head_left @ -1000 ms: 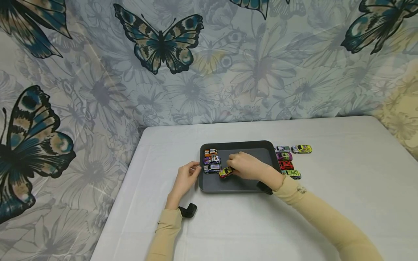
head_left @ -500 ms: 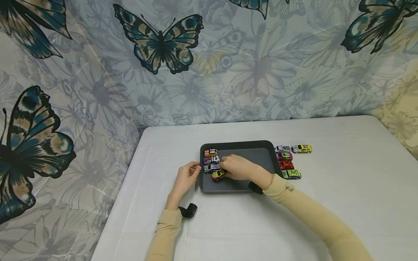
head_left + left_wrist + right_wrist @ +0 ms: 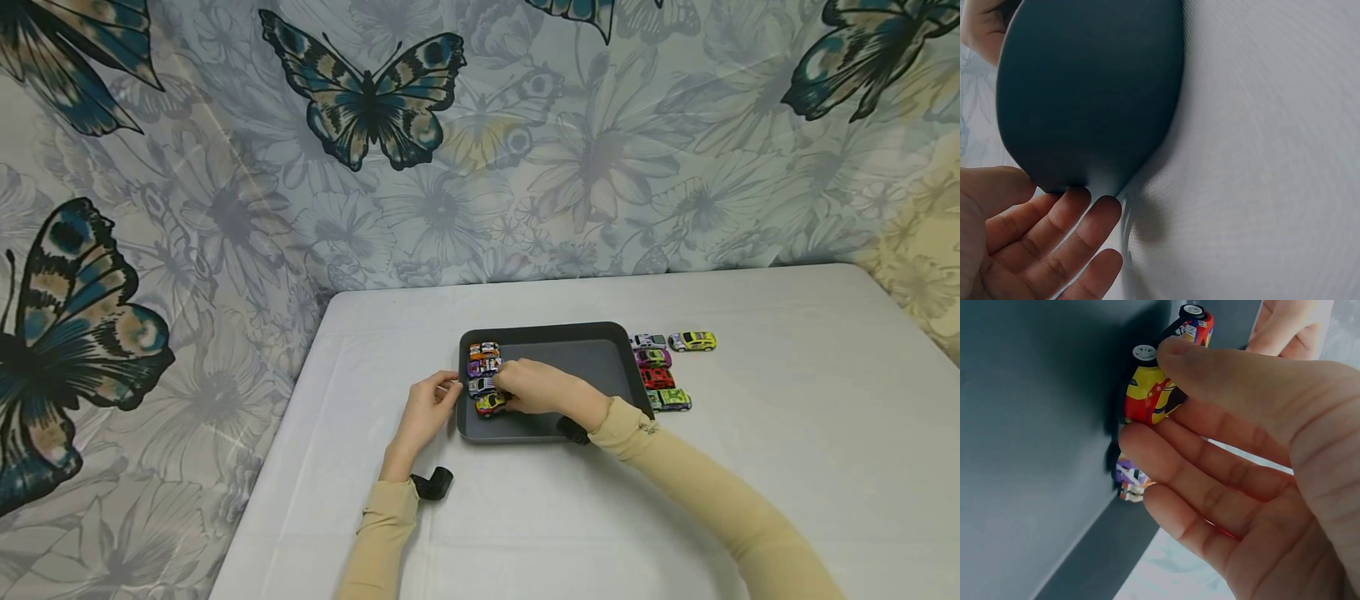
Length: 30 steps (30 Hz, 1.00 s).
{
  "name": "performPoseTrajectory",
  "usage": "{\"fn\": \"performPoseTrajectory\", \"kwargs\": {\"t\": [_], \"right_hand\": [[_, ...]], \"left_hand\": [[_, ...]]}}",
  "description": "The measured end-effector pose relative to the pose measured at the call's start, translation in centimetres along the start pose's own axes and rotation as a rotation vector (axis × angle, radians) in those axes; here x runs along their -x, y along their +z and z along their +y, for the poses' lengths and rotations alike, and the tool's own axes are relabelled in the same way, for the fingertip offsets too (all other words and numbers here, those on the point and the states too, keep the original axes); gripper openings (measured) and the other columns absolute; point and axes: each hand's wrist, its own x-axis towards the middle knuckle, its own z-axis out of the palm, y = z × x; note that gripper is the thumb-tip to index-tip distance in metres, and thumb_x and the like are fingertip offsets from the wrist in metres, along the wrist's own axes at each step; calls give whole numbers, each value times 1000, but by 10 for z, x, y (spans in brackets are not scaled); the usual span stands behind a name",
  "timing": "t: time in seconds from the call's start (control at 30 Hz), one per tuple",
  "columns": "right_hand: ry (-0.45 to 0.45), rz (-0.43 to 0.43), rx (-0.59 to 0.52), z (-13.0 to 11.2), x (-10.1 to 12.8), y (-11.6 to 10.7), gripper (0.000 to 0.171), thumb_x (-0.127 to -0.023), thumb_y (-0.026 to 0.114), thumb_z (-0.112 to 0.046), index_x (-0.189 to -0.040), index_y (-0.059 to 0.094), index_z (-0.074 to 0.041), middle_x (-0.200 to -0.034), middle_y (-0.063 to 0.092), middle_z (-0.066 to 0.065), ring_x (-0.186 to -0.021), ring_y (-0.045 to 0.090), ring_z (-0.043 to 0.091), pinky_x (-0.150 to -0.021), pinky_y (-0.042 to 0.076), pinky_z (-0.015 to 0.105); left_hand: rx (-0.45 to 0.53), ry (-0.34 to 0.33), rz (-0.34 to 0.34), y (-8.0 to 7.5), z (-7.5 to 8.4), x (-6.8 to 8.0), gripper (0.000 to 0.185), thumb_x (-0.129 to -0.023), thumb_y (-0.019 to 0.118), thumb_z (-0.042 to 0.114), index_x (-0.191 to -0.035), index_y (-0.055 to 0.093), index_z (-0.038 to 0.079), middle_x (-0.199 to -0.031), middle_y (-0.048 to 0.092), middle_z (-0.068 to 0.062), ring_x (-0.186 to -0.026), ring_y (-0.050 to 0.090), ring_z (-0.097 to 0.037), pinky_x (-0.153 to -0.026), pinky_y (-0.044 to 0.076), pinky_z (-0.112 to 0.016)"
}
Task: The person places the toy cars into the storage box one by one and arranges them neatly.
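My right hand (image 3: pixel 543 386) pinches a yellow and red toy car (image 3: pixel 491 405) between thumb and fingers, low over the dark grey baking tray (image 3: pixel 570 423). In the right wrist view the thumb lies along the side of this car (image 3: pixel 1147 394). Just beyond it on the tray is a silver toy car (image 3: pixel 480 387), partly covered by my fingers. Behind that stand a purple and white car (image 3: pixel 483 367) and an orange car (image 3: pixel 483 350), stacked in a column. My left hand (image 3: pixel 429 410) holds the tray's left rim, thumb and fingertips meeting its edge (image 3: pixel 1085 162).
Right of the tray, on the white-covered table (image 3: pixel 570 525), sit a silver car (image 3: pixel 648 342), a purple and green car (image 3: pixel 653 358), a red car (image 3: pixel 657 379), a lime green car (image 3: pixel 671 400) and a yellow car (image 3: pixel 693 342). A butterfly-patterned cloth (image 3: pixel 450 225) hangs behind.
My right hand has moved left across the tray with the yellow and red car, bringing it under the silver car at the column's near end. My left hand has stayed in place.
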Motion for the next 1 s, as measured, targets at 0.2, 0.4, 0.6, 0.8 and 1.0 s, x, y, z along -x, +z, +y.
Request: {"fn": "performPoseTrajectory", "kwargs": {"t": [0.2,0.4,0.6,0.8,1.0], "right_hand": [[9,-20,-25,-2,-5,0,14,-77,75,-8,-83,64,-4,-74,60,2,-60,53,8,-55,44,21],[12,-20,-32,-3,-8,-1,14,-76,76,-7,-82,64,-3,-71,60,3,-58,50,9,-54,44,23],[24,-37,-18,-6,-10,-1,16,-75,77,-10,-84,65,-3,-72,60,3,-60,53,10,-56,45,24],[29,-45,-15,-8,-13,0,16,-75,77,-11,-83,66,-3,-70,60,2,-58,52,9,-55,45,24],[24,-36,-28,-7,-17,3,16,-74,78,-11,-79,65,-4,-66,56,-1,-57,46,8,-54,42,23]], "left_hand": [[2,-4,-7,0,0,0,23,-92,58,13,-109,64,-2,-88,65,-11,-69,60,-14,-58,50,-24],[2,-9,-11,-1,1,0,23,-92,58,13,-109,64,-2,-88,65,-11,-69,60,-14,-58,50,-24],[6,-2,-12,-1,1,0,23,-92,58,13,-109,64,-3,-87,65,-11,-68,59,-14,-56,50,-24],[12,1,-12,-1,1,0,23,-92,58,12,-109,64,-3,-86,64,-10,-67,59,-13,-55,49,-23],[8,5,-7,0,0,0,22,-92,58,11,-108,64,-3,-86,64,-10,-67,59,-13,-54,49,-23]]}}
